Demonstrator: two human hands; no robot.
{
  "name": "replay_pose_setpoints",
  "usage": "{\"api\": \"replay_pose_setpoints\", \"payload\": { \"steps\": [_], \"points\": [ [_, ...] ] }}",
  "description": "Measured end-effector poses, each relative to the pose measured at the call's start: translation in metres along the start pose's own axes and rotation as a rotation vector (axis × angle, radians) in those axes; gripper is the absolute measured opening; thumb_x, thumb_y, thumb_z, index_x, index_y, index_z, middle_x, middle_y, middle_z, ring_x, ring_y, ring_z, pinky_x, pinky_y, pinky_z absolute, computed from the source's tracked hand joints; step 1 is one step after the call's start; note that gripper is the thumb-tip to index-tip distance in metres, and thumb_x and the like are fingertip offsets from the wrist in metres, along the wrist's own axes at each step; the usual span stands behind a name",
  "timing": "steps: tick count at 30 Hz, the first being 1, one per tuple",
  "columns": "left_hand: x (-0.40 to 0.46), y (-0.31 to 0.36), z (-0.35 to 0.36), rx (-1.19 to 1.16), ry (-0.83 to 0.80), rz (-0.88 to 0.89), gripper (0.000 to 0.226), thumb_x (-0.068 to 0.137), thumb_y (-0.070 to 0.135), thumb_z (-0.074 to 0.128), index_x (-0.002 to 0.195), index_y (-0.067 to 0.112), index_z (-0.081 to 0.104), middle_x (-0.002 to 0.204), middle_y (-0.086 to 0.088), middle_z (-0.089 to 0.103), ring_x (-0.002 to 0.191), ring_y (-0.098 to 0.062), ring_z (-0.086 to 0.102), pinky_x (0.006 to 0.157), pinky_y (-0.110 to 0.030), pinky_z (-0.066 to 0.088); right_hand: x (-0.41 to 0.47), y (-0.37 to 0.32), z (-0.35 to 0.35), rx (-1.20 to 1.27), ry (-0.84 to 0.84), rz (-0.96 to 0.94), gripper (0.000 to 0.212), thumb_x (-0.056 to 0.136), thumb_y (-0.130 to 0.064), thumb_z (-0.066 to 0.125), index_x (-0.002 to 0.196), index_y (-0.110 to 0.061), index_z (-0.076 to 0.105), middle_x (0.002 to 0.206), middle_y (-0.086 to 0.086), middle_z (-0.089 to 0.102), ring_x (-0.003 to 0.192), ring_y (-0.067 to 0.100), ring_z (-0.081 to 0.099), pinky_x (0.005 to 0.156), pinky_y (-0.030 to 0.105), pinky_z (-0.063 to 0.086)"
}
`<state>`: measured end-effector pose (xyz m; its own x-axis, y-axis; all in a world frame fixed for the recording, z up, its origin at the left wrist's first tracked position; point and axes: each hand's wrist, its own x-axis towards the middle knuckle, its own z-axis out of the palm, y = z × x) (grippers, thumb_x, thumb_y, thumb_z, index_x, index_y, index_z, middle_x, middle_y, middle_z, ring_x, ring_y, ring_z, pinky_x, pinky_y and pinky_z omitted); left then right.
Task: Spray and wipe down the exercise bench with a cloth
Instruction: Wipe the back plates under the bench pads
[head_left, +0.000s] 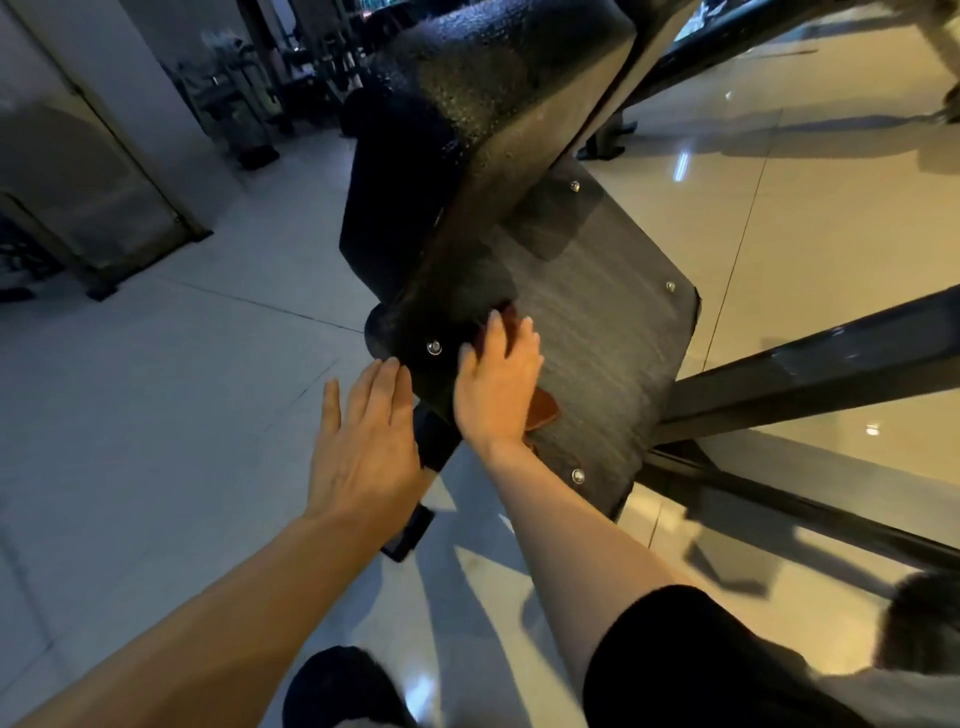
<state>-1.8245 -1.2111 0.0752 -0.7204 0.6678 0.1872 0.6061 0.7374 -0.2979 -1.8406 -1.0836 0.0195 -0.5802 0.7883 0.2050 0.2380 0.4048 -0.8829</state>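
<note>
While the right hand (496, 384) presses a cloth (543, 410) flat on the bench (597, 322), the left hand (363, 431) hovers open.

Bench pad (498, 78): black vinyl-type upholstery, pebbled grain, slight sheen with fine droplets or speckle on top; its underside board (597, 312) looks dark, matt, with streaked wood-like grain, fixed by shiny round-head metal screws (434, 347). Cloth (543, 410): reddish-brown soft fabric, matt, mostly hidden under the right hand (496, 387). Frame tubes (810, 374): black metal, smooth satin finish; floor (182, 389): large polished tiles, glossy, mirror-like light reflections.
</note>
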Motion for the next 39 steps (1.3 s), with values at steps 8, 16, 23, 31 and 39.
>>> {"api": "replay_pose_setpoints", "payload": {
  "steps": [8, 16, 23, 31, 39],
  "points": [
    [0.0, 0.001, 0.008, -0.015, 0.005, 0.116, 0.079, 0.078, 0.011, 0.07, 0.146, -0.004, 0.032, 0.153, -0.021, 0.032, 0.143, -0.034, 0.028, 0.114, -0.055, 0.011, -0.02, 0.043, -0.013, -0.004, 0.01, -0.002, 0.049, 0.101, -0.026, 0.045, 0.149, -0.021, 0.036, 0.16, 0.009, 0.018, 0.147, 0.028, 0.014, 0.121, 0.05, 0.015],
    [0.01, 0.019, 0.004, 0.007, -0.027, 0.14, 0.074, 0.099, 0.022, 0.041, 0.152, 0.006, -0.008, 0.162, -0.01, -0.008, 0.149, -0.024, -0.009, 0.118, -0.048, -0.005, -0.039, 0.106, -0.044, -0.011, 0.126, 0.509, 0.048, 0.101, -0.02, 0.045, 0.147, -0.01, 0.036, 0.154, 0.02, 0.024, 0.143, 0.036, 0.021, 0.119, 0.043, 0.018],
    [0.013, 0.018, 0.001, 0.0, -0.057, 0.103, 0.081, 0.096, 0.035, 0.05, 0.154, 0.009, -0.001, 0.162, -0.01, -0.003, 0.149, -0.024, -0.008, 0.116, -0.048, -0.01, -0.037, 0.01, -0.007, -0.006, -0.134, -0.143, 0.057, 0.103, -0.025, 0.044, 0.154, -0.018, 0.021, 0.163, 0.01, 0.0, 0.15, 0.025, -0.007, 0.122, 0.038, 0.004],
    [0.011, 0.042, 0.006, 0.096, -0.138, 0.213, 0.075, 0.099, 0.017, 0.04, 0.151, 0.004, -0.012, 0.161, -0.01, -0.011, 0.148, -0.024, -0.014, 0.115, -0.049, -0.013, -0.063, 0.116, -0.046, -0.127, -0.027, 0.141, 0.051, 0.1, -0.016, 0.047, 0.15, -0.016, 0.035, 0.161, 0.012, 0.018, 0.148, 0.031, 0.012, 0.121, 0.042, 0.016],
    [0.018, 0.07, 0.0, 0.083, -0.177, 0.252, 0.077, 0.098, 0.022, 0.044, 0.152, 0.005, -0.008, 0.162, -0.009, -0.009, 0.149, -0.023, -0.012, 0.118, -0.05, -0.01, -0.056, 0.114, -0.077, -0.112, 0.12, 0.283, 0.064, 0.091, -0.017, 0.064, 0.147, -0.014, 0.034, 0.145, 0.017, 0.034, 0.13, 0.033, 0.037, 0.107, 0.037, 0.034]
  ]
}}
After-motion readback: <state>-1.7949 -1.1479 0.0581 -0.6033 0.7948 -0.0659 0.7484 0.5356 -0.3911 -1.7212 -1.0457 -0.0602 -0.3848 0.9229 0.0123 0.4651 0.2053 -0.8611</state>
